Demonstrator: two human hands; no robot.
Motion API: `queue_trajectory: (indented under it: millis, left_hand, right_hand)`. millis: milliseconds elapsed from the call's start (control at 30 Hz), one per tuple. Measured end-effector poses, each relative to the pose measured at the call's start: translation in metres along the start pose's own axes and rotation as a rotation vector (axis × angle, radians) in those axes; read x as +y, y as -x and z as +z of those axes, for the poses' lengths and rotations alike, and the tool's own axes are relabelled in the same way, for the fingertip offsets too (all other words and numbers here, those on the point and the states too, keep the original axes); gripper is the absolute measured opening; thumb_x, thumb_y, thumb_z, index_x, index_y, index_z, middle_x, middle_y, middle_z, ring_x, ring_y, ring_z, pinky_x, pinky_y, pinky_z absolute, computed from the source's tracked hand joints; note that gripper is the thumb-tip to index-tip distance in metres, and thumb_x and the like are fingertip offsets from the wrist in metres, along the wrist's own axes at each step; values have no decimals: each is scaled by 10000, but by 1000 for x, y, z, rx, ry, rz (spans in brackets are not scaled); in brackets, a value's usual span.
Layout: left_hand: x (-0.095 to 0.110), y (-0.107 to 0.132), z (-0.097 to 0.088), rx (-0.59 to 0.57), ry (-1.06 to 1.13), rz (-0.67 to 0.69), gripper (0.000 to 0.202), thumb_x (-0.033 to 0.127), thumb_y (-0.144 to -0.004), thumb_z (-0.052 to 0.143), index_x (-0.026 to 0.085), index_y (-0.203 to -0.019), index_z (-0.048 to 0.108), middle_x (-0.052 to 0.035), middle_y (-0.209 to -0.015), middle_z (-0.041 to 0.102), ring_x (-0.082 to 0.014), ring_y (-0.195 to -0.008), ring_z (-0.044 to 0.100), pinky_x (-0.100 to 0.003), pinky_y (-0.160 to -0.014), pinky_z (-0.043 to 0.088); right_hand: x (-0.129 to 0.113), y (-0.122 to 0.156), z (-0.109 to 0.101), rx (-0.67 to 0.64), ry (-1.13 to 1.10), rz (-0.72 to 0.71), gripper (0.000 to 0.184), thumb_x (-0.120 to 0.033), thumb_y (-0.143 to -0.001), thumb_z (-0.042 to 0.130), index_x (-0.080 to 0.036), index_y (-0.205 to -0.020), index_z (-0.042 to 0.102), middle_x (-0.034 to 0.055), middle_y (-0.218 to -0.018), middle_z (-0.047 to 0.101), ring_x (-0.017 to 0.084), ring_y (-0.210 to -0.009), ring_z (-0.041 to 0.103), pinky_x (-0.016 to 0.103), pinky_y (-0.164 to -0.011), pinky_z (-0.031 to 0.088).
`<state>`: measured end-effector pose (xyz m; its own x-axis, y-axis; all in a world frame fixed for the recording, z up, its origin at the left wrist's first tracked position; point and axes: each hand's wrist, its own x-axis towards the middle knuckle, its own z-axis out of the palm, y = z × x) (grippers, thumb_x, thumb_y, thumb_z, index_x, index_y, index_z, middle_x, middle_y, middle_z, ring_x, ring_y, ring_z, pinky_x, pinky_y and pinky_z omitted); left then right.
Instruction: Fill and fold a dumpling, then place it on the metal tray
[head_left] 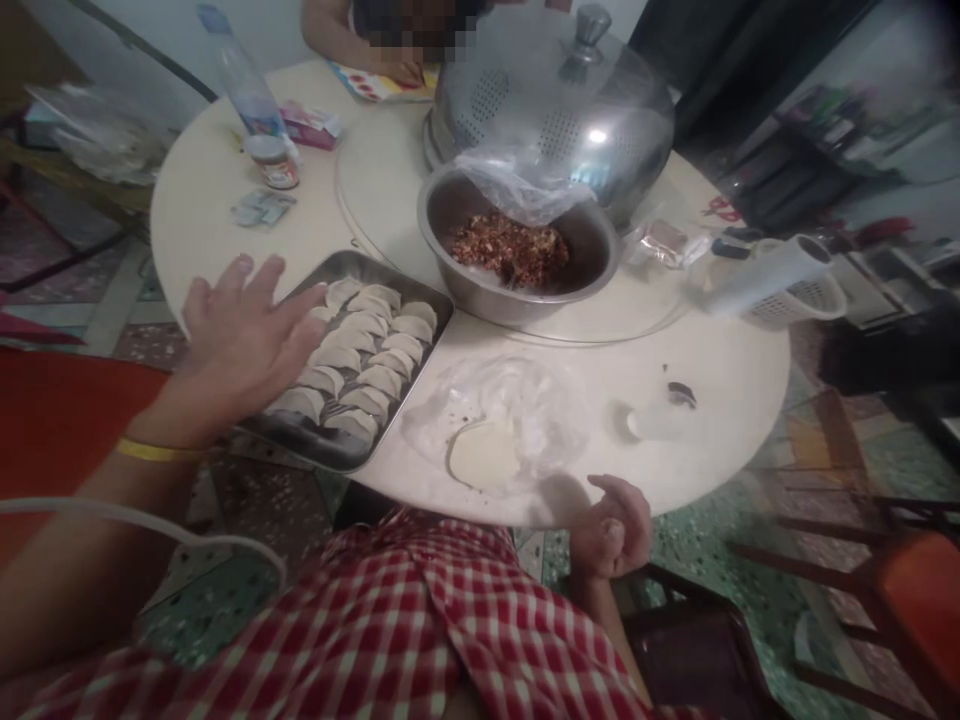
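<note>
My left hand (244,340) is open, fingers spread, over the left side of a metal tray (352,455). Several folded dumplings (367,375) lie in rows in the tray; the hand hides part of its left edge. A round flat dough wrapper (484,455) rests on a crumpled clear plastic sheet (540,400) in front of me. By the table's near edge, to the right of the wrapper, my right hand (613,528) has loosely curled fingers and no visible object in them. Behind the sheet stands a metal bowl (517,310) with chopped filling (514,250) and a plastic bag over its rim.
A large domed steamer lid (555,100) stands behind the bowl. On the left are a plastic bottle (244,85) and a jar (272,162). A white basket (814,295) sits at the right edge. Across the table, a person's hand (405,68) rests on a colourful sheet.
</note>
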<state>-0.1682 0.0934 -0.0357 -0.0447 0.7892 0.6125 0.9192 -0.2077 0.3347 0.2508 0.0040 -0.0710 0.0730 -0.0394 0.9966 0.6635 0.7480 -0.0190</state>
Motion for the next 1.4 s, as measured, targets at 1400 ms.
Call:
queue_trajectory:
  millis: [1400]
  left_hand:
    - [-24, -52, 22, -297, 39, 208, 480, 297, -1005, 305, 177, -1192, 731, -167, -1642, 341, -413, -1540, 231, -712, -1181, 185]
  right_hand:
    - [8, -1, -21, -228, 308, -13, 295, -205, -939, 502, -115, -1178, 650, 133, -985, 694, 249, -894, 665, 433, -752, 554]
